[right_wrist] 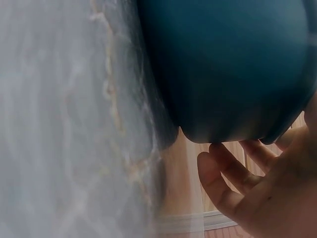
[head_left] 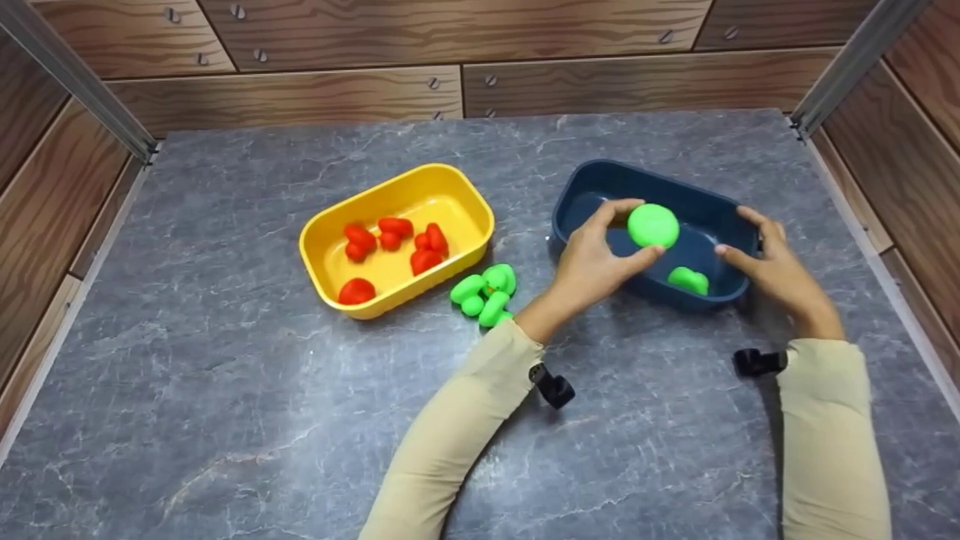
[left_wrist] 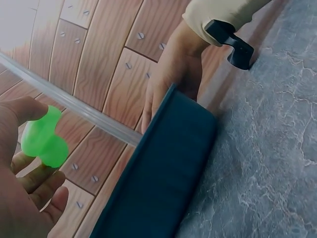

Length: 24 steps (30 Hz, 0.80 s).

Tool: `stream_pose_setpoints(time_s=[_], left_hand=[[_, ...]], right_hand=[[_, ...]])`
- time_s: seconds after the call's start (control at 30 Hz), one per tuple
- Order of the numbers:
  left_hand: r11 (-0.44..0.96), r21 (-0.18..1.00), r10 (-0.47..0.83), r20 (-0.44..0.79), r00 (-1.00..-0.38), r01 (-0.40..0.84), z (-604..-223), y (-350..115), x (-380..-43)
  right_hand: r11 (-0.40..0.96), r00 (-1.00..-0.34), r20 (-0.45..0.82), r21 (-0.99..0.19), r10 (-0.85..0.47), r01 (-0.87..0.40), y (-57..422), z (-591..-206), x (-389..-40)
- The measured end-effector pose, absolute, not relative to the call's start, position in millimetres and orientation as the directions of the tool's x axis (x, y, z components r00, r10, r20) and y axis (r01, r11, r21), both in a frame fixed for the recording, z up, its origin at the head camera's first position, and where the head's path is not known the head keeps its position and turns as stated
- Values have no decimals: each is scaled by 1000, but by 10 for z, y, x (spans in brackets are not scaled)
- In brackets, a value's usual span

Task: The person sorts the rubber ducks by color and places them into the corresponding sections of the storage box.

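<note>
Work appears part-done: 1 green toy (head_left: pixel 688 281) lies inside blue bin (head_left: pixel 637 180), right; left hand (head_left: pixel 592 259) pinches second toy (head_left: pixel 652 226) above; right hand (head_left: pixel 787 279) grips bin's right rim; at least 3 loose toys (head_left: pixel 469 287) remain left, beside yellow bin (head_left: pixel 461 214) holding red toys (head_left: pixel 358 291).

Behind both bins, the yellow (head_left: pixel 454 214) and the blue (head_left: pixel 690 199), I can see a strip of tabletop (head_left: pixel 225 360) to pass along before the back wall (head_left: pixel 465 30). The lane between them is plugged at the near end by green toys (head_left: pixel 493 307) and the left wrist. Overhead, the left hand (head_left: pixel 596 259) and its toy (head_left: pixel 652 226) crowd the blue bin; the right hand (head_left: pixel 787 277) bars its right end, where clearance is hard to judge. Left of the yellow, there's broad room.
</note>
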<state>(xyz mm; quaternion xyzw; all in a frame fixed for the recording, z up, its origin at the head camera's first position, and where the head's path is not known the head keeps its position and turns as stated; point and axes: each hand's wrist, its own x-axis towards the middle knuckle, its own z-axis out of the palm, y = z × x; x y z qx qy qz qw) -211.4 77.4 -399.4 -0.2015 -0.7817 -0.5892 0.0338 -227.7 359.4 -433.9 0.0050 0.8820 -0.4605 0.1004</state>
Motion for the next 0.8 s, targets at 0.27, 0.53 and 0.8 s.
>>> stream_pose_setpoints(time_s=[0.27,0.53,0.8], left_hand=[[363,866,256,263,-930,345,-3988,808,-2107],[451,839,228,220,-949,303,-3982,853,-2111],[469,832,206,224,-953,297,-3974,864,-2120]], right_hand=[[575,-982,-166,-813,-86,87,3576,-4349,-2267],[562,-979,-184,-821,-85,105,3570,-4363,-2277],[579,-980,-180,-809,-87,97,3581,-4360,-2278]])
